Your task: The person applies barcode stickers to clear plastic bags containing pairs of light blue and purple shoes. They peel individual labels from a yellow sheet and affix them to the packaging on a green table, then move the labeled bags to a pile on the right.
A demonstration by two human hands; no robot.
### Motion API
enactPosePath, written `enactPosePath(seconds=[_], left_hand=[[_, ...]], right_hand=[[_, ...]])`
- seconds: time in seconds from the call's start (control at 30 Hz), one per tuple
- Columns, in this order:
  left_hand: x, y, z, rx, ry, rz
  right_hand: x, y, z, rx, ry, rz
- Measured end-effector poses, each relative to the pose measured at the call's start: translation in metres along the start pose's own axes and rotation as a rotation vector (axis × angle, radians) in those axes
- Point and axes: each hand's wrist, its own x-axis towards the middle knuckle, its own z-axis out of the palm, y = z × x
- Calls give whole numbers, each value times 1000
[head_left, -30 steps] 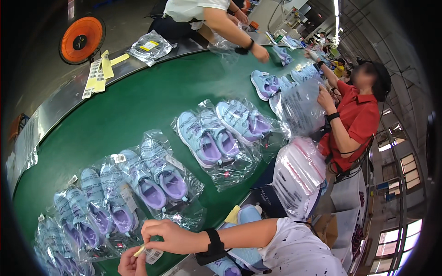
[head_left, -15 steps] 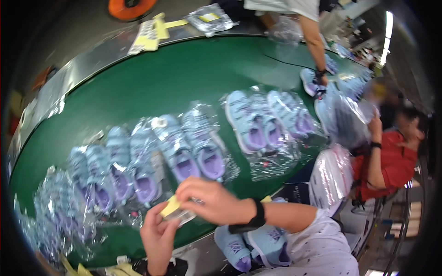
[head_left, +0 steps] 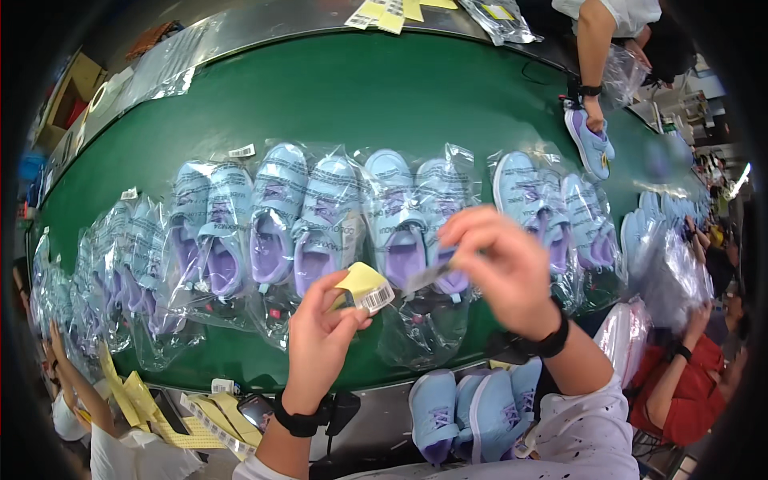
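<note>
My left hand [head_left: 326,330] pinches a yellow label sheet [head_left: 362,280] that curls up, with a white barcode label at its end. To its right my right hand [head_left: 508,268] has thumb and fingers pinched on a small, smeared strip, which looks like a peeled sticker [head_left: 428,277]. Both hands hover over a pair of light blue sneakers [head_left: 394,210] with purple linings, packed in a clear printed bag. Immediately left lies another bagged pair of sneakers [head_left: 276,188], with a white label at its upper edge.
More bagged sneakers [head_left: 210,204] line the green belt [head_left: 336,88]. Unbagged sneakers [head_left: 436,412] stand on the near metal ledge, beside yellow label sheets [head_left: 228,420]. Across the belt a co-worker's hand [head_left: 594,112] holds a shoe; a person in red [head_left: 676,400] handles clear bags at right.
My view has swung rightward and levelled. My hands have parted: the right has drawn away from the yellow label sheet with the small strip. The far co-worker's shoe is now lifted.
</note>
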Motion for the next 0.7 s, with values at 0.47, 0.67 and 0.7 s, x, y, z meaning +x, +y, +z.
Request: enactPosePath(seconds=[0.47, 0.67, 0.7], left_hand=[[-28, -9, 6, 77, -37, -135], [-23, -9, 12, 63, -55, -134], [-22, -10, 13, 62, -56, -128]], right_hand=[[74, 229, -144, 582, -134, 815], [78, 241, -127, 569, -184, 870], [79, 242, -124, 562, -167, 885]])
